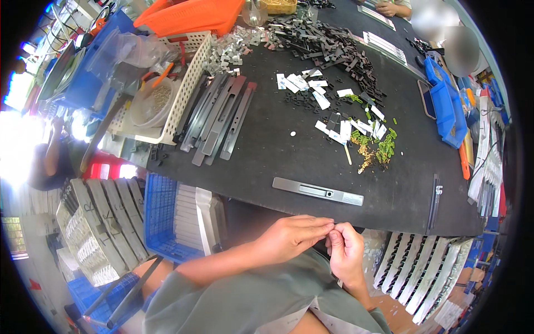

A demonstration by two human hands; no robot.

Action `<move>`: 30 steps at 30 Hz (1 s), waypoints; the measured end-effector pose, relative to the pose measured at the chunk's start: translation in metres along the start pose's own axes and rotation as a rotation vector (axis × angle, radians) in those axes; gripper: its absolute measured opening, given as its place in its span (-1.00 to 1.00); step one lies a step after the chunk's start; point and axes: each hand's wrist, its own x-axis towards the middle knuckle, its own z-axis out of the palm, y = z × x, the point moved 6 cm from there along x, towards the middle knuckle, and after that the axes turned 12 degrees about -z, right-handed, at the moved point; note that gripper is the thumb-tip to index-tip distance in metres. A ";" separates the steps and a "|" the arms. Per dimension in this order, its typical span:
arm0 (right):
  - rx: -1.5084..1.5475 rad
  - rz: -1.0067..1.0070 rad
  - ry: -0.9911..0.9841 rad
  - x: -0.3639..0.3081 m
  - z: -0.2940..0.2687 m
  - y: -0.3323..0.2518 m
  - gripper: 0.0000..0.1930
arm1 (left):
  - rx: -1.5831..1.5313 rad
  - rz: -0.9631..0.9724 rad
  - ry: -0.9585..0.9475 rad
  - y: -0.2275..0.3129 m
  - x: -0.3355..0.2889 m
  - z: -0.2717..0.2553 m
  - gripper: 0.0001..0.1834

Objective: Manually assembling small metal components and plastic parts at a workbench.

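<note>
My left hand (292, 238) and my right hand (347, 253) meet at the table's near edge, fingertips touching. Both are closed in a pinch; whatever they hold, if anything, is hidden by the fingers. Just beyond them on the black table lies a flat grey metal bar (318, 191) with a long slot and a small fitting in it. Farther back are a heap of small green pieces (386, 146), some tiny brass-coloured parts (365, 158) and scattered white rectangular pieces (321, 100).
Several metal strips (222, 114) lie at left beside a cream basket (192, 67). A big pile of black parts (334, 50) and silver parts (236, 47) covers the back. Blue bins (448, 111) stand at right, near a thin dark strip (433, 203). A co-worker's hand (386, 8) shows at the far edge.
</note>
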 end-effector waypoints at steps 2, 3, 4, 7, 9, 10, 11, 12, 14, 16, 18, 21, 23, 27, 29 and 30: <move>0.035 0.036 -0.014 -0.002 0.001 0.000 -0.83 | -0.033 -0.031 -0.036 -0.002 0.000 0.000 -0.61; 0.041 0.036 -0.019 -0.002 0.001 0.000 -0.83 | -0.030 -0.036 -0.031 0.000 -0.001 -0.001 -0.61; 0.083 0.060 -0.008 -0.005 0.000 0.001 -0.84 | -0.073 -0.072 -0.063 0.001 0.000 0.000 -0.62; 0.201 0.121 0.025 -0.010 -0.003 0.008 -0.87 | -0.133 -0.154 -0.113 0.000 0.002 0.001 -0.62; 0.275 0.160 0.046 -0.012 -0.002 0.014 -0.90 | -0.152 -0.200 -0.130 0.000 0.004 0.000 -0.62; 0.339 0.192 0.106 -0.014 -0.003 0.016 -0.89 | -0.228 -0.234 -0.154 0.000 0.005 -0.001 -0.62; 0.401 0.225 0.170 -0.015 -0.003 0.019 -0.87 | -0.305 -0.270 -0.180 0.001 0.008 -0.003 -0.61; 0.398 0.238 0.184 -0.010 -0.001 0.022 -0.87 | -0.312 -0.277 -0.197 0.005 0.010 -0.008 -0.61; -0.025 0.176 -0.010 -0.005 0.008 0.024 -0.80 | -0.394 -0.501 0.066 0.003 0.013 -0.033 -0.63; -0.365 -0.012 -0.218 -0.014 0.025 0.026 -0.75 | -0.551 -0.354 0.321 0.002 0.021 -0.060 -0.66; -0.418 0.027 -0.222 -0.009 0.021 0.013 -0.74 | -0.364 -0.284 0.513 0.001 0.032 -0.072 -0.73; -0.517 -0.299 -0.064 0.017 0.025 -0.023 -0.69 | 0.046 -0.238 0.322 0.022 0.053 -0.058 -0.74; -0.587 -0.425 -0.037 0.026 0.045 -0.020 -0.66 | 0.370 -0.073 0.174 0.041 0.068 -0.034 -0.73; -0.560 -0.359 -0.222 0.031 0.089 0.024 -0.54 | 0.733 0.098 0.124 0.027 0.078 0.027 -0.71; -0.419 -0.231 -0.210 0.037 0.093 0.033 -0.55 | 0.949 -0.157 0.496 -0.005 0.059 0.068 -0.68; -0.640 -0.306 -0.191 0.038 0.090 0.028 -0.55 | 1.147 -0.420 0.872 -0.015 0.041 0.069 -0.65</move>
